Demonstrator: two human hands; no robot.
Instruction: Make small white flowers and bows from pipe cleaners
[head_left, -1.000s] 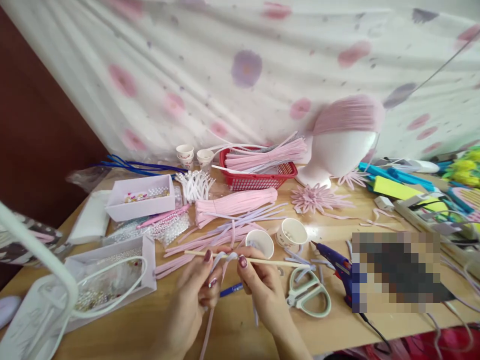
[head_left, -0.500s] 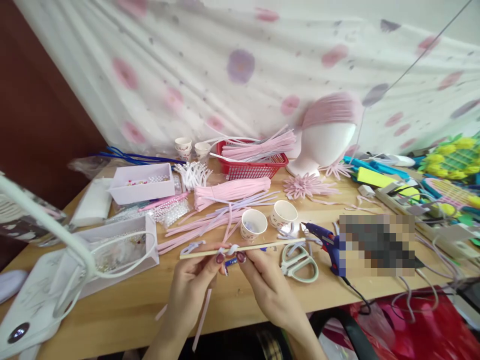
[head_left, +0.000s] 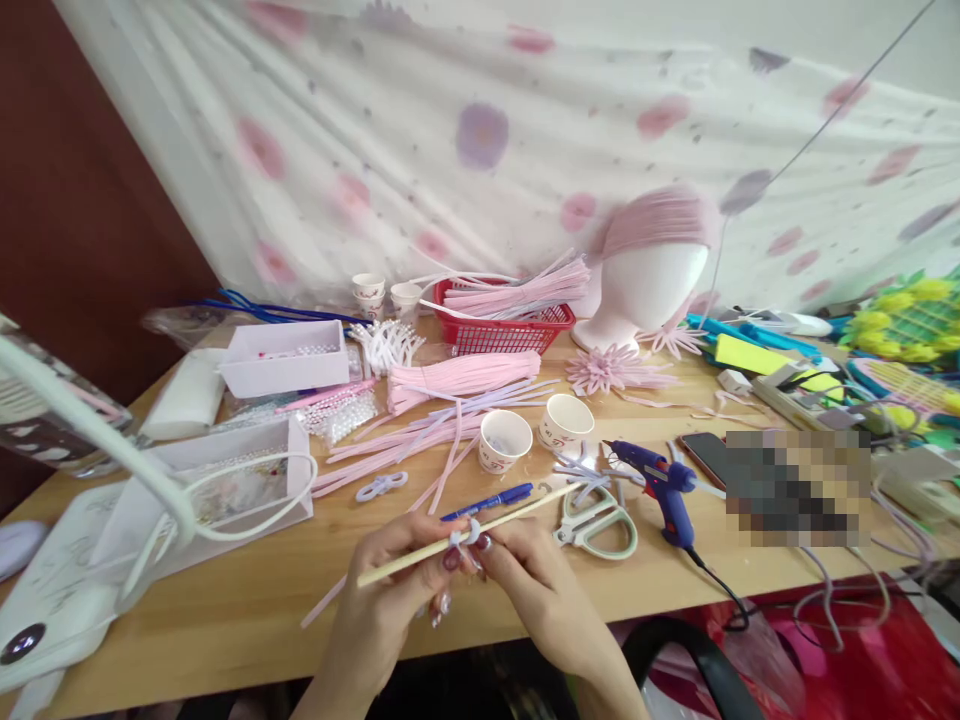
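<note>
Low over the table's front, I hold a pale wooden stick (head_left: 525, 510) slantwise, its right end higher. A short lilac-white pipe cleaner (head_left: 471, 533) is bent around its middle. My left hand (head_left: 386, 570) is closed on the stick just left of that wrap. Thumb and fingers of my right hand (head_left: 536, 575) pinch the pipe cleaner from the right; its ends are hidden by my fingers. Just behind the stick lies a blue pen (head_left: 491, 501). A small looped lilac piece (head_left: 382, 486) rests left of it, and scissors (head_left: 600, 528) with pale green handles lie right of my hands.
Two paper cups (head_left: 505, 443) stand behind the pen. A blue glue gun (head_left: 664, 490) with a cord is at the right. Pink pipe cleaners (head_left: 465, 380), a red basket (head_left: 502, 328) and a white mannequin head (head_left: 652, 280) are farther back. A lamp arm (head_left: 97, 430) crosses the left.
Both hands and the stick have come down and nearer; the stick tilts more steeply. The looped lilac piece and the pen, formerly partly covered, now show fully.
</note>
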